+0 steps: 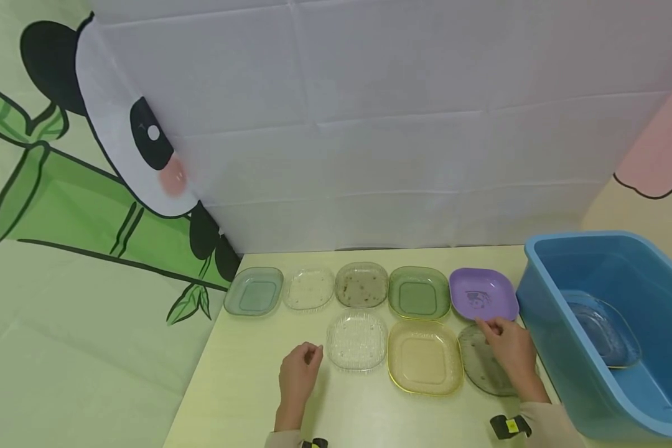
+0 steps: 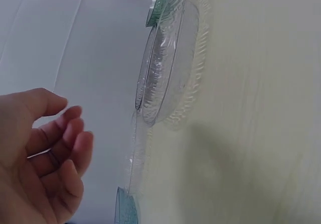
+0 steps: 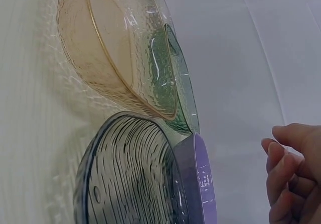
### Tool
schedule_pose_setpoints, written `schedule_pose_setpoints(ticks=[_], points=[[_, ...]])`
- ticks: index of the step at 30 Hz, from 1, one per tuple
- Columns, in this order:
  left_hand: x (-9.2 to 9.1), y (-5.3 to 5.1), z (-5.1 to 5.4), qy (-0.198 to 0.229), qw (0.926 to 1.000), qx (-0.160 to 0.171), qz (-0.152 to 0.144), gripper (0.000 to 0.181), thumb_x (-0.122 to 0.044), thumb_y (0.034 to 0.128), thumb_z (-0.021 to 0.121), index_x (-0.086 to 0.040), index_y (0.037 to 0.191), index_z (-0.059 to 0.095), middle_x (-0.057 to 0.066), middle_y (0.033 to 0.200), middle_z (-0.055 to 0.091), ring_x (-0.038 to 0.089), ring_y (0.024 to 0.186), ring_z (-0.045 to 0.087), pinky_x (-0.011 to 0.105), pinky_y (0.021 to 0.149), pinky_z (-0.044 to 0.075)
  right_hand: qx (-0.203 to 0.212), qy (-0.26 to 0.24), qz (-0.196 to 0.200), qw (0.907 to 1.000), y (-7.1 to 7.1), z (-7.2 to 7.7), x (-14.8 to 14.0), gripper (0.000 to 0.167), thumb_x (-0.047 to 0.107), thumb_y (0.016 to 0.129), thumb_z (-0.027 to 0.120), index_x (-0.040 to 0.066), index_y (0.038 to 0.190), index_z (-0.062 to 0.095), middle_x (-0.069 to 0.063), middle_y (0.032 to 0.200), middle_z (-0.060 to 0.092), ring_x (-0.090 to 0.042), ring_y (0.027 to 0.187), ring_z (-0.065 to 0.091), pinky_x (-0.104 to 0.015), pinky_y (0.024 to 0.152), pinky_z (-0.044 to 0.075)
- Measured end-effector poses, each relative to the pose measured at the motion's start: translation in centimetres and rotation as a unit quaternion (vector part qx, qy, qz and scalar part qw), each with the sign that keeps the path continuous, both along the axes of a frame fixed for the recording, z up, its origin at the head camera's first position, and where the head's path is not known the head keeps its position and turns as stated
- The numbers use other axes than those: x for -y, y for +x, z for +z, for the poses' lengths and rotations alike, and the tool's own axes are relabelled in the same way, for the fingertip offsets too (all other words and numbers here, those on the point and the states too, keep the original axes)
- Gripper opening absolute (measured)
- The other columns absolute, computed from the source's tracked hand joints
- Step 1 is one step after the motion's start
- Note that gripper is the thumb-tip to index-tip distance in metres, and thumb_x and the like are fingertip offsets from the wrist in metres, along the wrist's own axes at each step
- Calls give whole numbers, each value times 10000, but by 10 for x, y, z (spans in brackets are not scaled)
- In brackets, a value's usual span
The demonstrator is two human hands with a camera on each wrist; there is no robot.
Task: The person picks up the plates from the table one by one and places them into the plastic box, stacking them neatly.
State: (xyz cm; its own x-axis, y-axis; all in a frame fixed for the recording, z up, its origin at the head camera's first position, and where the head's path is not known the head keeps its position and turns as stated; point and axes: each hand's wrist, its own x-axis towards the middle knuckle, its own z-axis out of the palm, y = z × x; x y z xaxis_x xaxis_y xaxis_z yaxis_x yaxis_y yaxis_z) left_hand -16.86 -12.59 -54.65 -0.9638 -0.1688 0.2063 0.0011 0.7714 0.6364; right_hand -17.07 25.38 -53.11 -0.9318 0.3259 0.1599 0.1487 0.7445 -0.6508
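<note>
Head view: right hand [image 1: 509,351], fingers loosely curled with the thumb near the index fingertip, nothing held, posed over the right side of the amber dish's [image 1: 425,358] neighbourhood; the right wrist view showed it apart from the dishes. Left hand [image 1: 300,379], likewise loosely bent and without a load, well to the amber dish's left. Dark grey dish [image 1: 476,364], just right of the amber dish, partly covered from sight by the right hand. Clear fluted dish [image 1: 357,341], just left of it. Green dish [image 1: 420,293], directly behind it; purple dish [image 1: 484,292], behind and right; speckled grey dish [image 1: 361,284], behind and left; small clear dish [image 1: 309,289] and teal dish [image 1: 254,290], farther out on that same side. Blue tub [image 1: 565,364], right of the amber dish beyond the dark grey one, containing a single clear dish with a yellowish rim [image 1: 599,330]. Condition remarks: close spacing likely left little finger room, so a low sweep of the right hand might have knocked the dark grey dish against the amber one; colourless edges on the pale table [image 1: 246,386] might have been misjudged, inviting a fumbled hold.
</note>
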Motion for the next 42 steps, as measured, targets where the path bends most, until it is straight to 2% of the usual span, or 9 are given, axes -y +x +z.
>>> schedule_pose_setpoints(ticks=[4, 15, 20, 26, 34, 42], points=[[2, -8, 3, -451, 9972, 604, 28, 176, -243, 853, 620, -117, 731, 631, -33, 649, 582, 62, 523, 437, 230, 473, 349, 31, 21, -34, 10000, 1, -1, -1, 361, 385, 879, 586, 94, 665, 586, -2, 561, 568, -80, 462, 440, -264, 457, 316], [0, -17, -1, -340, 9872, 1530, 306, 282, -274, 877, 585, -60, 698, 633, -7, 540, 506, 118, 474, 430, 252, 425, 333, 117, -46, 1, 9999, 6, -4, -1, 367, 392, 890, 567, 64, 747, 648, 17, 541, 565, -91, 436, 450, -277, 432, 313], [-4, -18, -4, -328, 9843, 1686, 402, 293, -294, 873, 590, -49, 728, 657, -1, 562, 530, 123, 492, 446, 255, 440, 341, 175, -113, -26, 9998, 7, -3, -1, 374, 390, 898, 556, 59, 749, 645, 14, 545, 559, -97, 441, 446, -278, 445, 318], [-9, -19, -9, -305, 9824, 1822, 285, 289, -289, 865, 604, -38, 734, 666, 12, 589, 560, 128, 509, 463, 262, 449, 352, 337, -258, -142, 9990, 8, -4, 0, 421, 442, 890, 546, 67, 726, 644, 12, 575, 582, -98, 463, 431, -278, 450, 311], [-12, -21, -16, -379, 9828, 1790, 252, 276, -284, 851, 618, -56, 698, 649, 10, 583, 566, 128, 495, 462, 272, 437, 356, 426, -290, -125, 9986, 9, -7, 1, 416, 454, 887, 543, 70, 784, 665, -7, 621, 622, -103, 470, 432, -281, 442, 316], [-15, -22, -22, -421, 9780, 2029, 224, 268, -276, 846, 627, -30, 741, 645, 53, 665, 615, 163, 550, 514, 318, 482, 411, 444, -363, -39, 9983, 11, -11, 0, 425, 461, 892, 531, 70, 779, 653, -7, 626, 615, -101, 466, 423, -277, 454, 319]])
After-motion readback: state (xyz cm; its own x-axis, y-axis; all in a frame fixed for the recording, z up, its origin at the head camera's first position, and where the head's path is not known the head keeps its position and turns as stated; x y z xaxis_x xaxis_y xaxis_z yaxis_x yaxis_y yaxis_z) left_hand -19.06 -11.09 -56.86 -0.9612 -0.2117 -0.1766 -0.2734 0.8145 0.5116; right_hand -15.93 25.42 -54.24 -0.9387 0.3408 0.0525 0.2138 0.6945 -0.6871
